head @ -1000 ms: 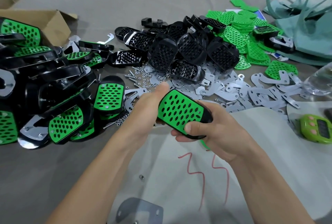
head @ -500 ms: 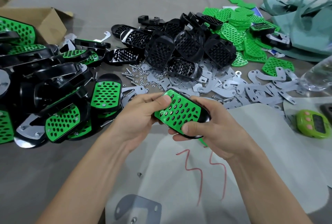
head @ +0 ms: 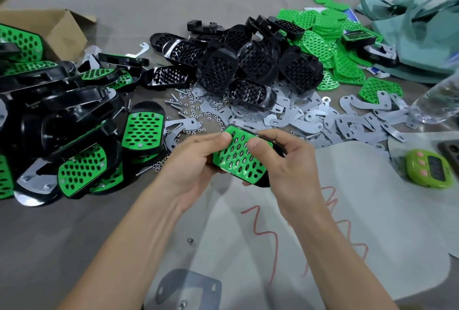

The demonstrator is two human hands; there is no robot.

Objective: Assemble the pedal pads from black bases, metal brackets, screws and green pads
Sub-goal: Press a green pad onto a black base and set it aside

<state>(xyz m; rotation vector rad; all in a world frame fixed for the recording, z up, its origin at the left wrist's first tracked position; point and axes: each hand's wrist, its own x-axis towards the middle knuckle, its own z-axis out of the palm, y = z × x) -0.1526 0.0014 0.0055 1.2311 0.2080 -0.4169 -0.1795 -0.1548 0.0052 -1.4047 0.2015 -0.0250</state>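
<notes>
Both hands hold one pedal pad (head: 239,158), a black base with a perforated green pad on top, above the middle of the table. My left hand (head: 196,160) grips its left side with the thumb on the green face. My right hand (head: 285,160) grips its right side, thumb pressing the green face too. Behind lie a heap of black bases (head: 238,66), loose green pads (head: 323,34), flat metal brackets (head: 310,121) and scattered screws and nuts (head: 191,106).
Finished pedal pads (head: 82,135) are piled at the left beside a cardboard box (head: 57,29). A green timer (head: 429,170) and a clear bottle (head: 439,101) sit at the right. A grey metal plate (head: 188,290) and a loose nut (head: 190,240) lie near me.
The pedal pad has turned in my hands and sits lower and more level. My right thumb has moved from its lower edge up onto the green face, and my left thumb now rests there too.
</notes>
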